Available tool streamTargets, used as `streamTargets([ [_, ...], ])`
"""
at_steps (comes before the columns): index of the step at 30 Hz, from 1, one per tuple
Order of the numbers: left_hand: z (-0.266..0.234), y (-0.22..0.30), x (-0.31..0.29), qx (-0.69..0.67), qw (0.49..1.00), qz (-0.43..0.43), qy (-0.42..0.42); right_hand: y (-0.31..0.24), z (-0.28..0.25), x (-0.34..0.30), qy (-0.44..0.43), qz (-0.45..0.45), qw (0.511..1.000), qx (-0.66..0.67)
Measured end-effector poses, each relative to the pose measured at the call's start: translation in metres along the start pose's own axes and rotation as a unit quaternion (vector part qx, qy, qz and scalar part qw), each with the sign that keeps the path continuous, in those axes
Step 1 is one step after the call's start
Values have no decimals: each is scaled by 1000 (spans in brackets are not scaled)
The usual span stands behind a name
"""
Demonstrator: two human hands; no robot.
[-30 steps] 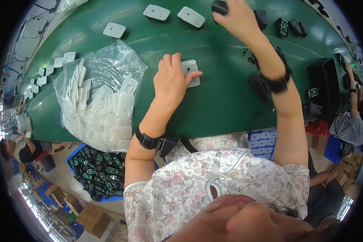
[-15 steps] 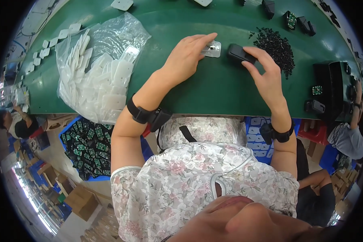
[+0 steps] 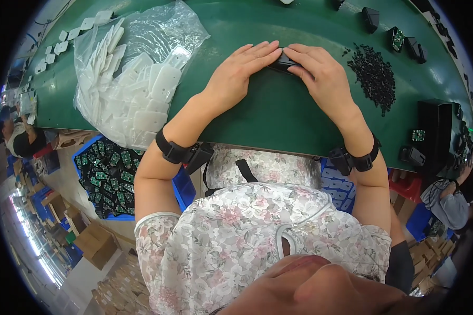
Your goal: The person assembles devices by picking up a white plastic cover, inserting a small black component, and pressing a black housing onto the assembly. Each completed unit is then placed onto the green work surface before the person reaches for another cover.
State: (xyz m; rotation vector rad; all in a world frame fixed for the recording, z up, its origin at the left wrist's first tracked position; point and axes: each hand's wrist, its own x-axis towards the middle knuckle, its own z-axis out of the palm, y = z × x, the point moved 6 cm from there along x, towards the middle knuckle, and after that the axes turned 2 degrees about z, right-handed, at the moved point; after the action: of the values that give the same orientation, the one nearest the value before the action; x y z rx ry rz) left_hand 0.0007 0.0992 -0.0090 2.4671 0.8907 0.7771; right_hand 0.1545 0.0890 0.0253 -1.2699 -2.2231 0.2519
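A small black plastic case (image 3: 285, 64) lies on the green table in front of me, mostly covered by my two hands. My left hand (image 3: 239, 68) reaches in from the left, fingers together, its fingertips pressed on the case's left end. From the other side my right hand (image 3: 320, 71) grips the case, with fingers over its top and the thumb along the near side. The clear plastic piece that was in my left hand no longer shows; the hands and case may cover it.
Left on the green table (image 3: 236, 121) lies a clear bag of translucent white plates (image 3: 150, 118). Small black parts (image 3: 373, 76) are heaped at right, near more black cases (image 3: 370, 20) and a black box (image 3: 431, 131). A blue bin of green circuit boards (image 3: 113, 181) stands below left.
My right hand has brought the black case left to my left hand, where the clear piece was. Both hands now meet on the case, and the clear piece is out of sight.
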Motion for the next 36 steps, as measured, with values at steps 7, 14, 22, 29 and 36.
streamTargets([
  [7,-5,2,-3,60,998,7,-19,-15,6,-3,16,-39,995,-86],
  [14,6,24,4,145,986,34,69,2,0,2,7,22,1000,18],
  [22,7,-12,20,-430,844,-275,163,26,19,-13,-12,259,808,528],
  [29,3,-3,45,-404,870,-262,103,36,6,18,83,255,838,476],
  [36,-49,1,9,-223,931,-234,170,115,-24,101,176,173,940,234],
])
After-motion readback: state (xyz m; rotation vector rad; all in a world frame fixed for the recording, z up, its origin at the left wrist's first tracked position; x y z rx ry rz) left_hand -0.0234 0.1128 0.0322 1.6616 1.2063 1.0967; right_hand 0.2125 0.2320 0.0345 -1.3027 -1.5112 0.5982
